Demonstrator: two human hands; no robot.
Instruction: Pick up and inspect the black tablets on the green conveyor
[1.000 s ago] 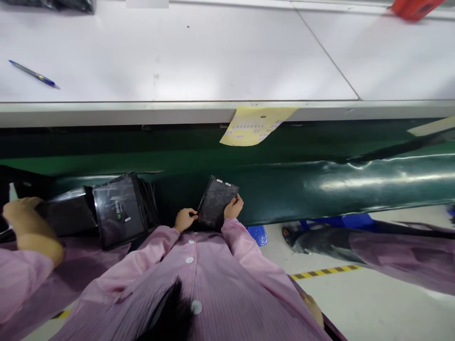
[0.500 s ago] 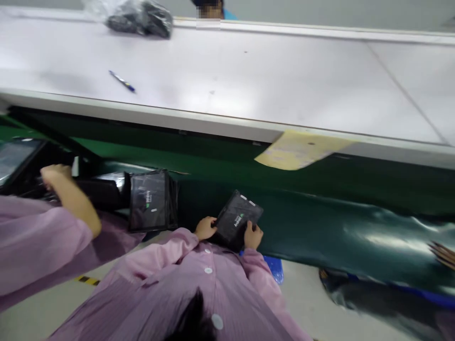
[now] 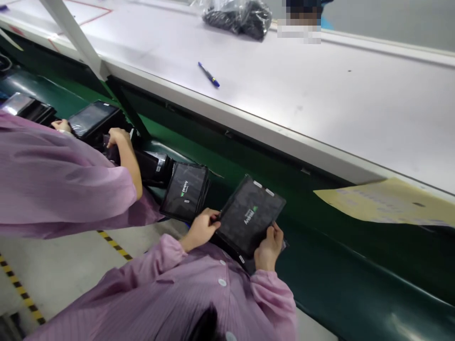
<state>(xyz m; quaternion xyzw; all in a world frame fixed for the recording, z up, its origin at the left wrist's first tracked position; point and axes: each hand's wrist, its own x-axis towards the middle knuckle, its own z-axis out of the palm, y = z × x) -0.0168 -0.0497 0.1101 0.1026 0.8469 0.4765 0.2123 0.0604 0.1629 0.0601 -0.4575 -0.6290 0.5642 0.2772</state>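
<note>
Pink sleeves of a co-worker fill my left, their hand on dark devices on the green belt. Just beside them a second tablet leans. My left hand pinches the black tablet at its left edge, my right hand grips its lower edge, holding it tilted above the belt's near edge. Beyond, a blue pen lies on the white table.
</note>
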